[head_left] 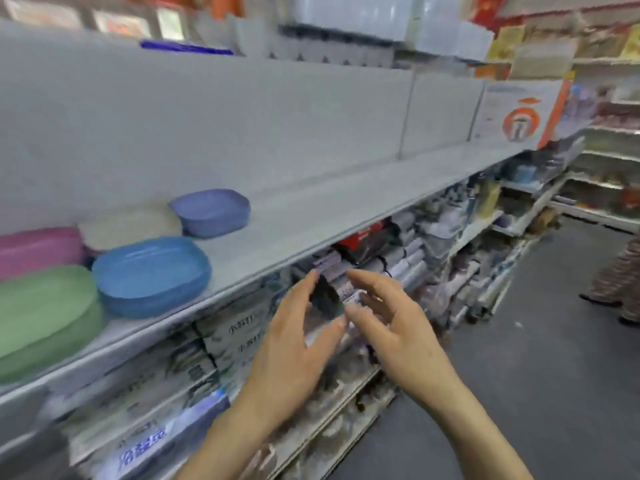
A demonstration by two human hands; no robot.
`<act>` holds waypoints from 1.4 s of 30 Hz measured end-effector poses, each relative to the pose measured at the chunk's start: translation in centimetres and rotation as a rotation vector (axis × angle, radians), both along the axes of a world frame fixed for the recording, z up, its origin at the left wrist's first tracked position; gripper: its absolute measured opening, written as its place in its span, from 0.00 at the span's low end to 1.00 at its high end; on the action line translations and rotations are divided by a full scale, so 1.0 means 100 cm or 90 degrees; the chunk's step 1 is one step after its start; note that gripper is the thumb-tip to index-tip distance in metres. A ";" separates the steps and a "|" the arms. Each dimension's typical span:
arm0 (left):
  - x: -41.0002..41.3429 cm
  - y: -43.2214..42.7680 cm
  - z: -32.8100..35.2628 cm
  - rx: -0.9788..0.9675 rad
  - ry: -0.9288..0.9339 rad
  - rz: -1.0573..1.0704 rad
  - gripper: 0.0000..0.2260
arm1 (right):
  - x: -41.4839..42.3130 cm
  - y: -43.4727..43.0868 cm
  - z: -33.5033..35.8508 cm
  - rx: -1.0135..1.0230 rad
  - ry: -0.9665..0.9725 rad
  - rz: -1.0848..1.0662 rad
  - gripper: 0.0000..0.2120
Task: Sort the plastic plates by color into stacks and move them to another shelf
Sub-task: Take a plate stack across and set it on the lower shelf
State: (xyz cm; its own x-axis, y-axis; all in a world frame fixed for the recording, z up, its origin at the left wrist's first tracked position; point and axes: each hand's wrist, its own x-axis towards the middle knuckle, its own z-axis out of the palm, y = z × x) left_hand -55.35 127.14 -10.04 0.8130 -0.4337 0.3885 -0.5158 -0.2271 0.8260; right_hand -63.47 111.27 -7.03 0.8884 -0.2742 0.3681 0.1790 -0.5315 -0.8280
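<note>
The plastic plates sit in colour stacks at the left end of the shelf [346, 202]: blue stack [152, 275] at the front beside the green stack [45, 313], with pink [38, 251], beige [130, 226] and purple [211, 213] behind. All are oval and shallow, their long axes roughly along the shelf. They lie up and left of both hands. The left hand [294, 341] is nearer, and the right hand [398, 330] is just beside it. The fingers [306, 289] are loosely spread and appear to grip nothing.

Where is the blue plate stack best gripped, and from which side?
Probably under the flared rim of the blue plate stack at its front and right, coming from the aisle: the green stack crowds its left, the cream stack its back.
</note>
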 end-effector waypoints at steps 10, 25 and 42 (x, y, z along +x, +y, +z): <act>-0.007 0.074 0.017 -0.021 0.016 0.323 0.35 | 0.098 0.051 0.009 -0.012 -0.029 0.311 0.21; -0.009 0.135 0.026 0.048 -0.006 0.460 0.35 | 0.150 0.107 0.012 -0.079 0.001 0.344 0.29; 0.043 0.130 0.037 0.157 -0.001 0.451 0.32 | 0.192 0.103 0.033 -0.002 0.114 0.435 0.28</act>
State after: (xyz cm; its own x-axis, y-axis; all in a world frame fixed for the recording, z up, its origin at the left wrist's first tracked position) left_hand -51.10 140.17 -6.29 0.9294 0.1183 0.3497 -0.1792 -0.6836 0.7075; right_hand -44.25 121.62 -3.74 0.9081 0.3681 0.1997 0.3345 -0.3507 -0.8747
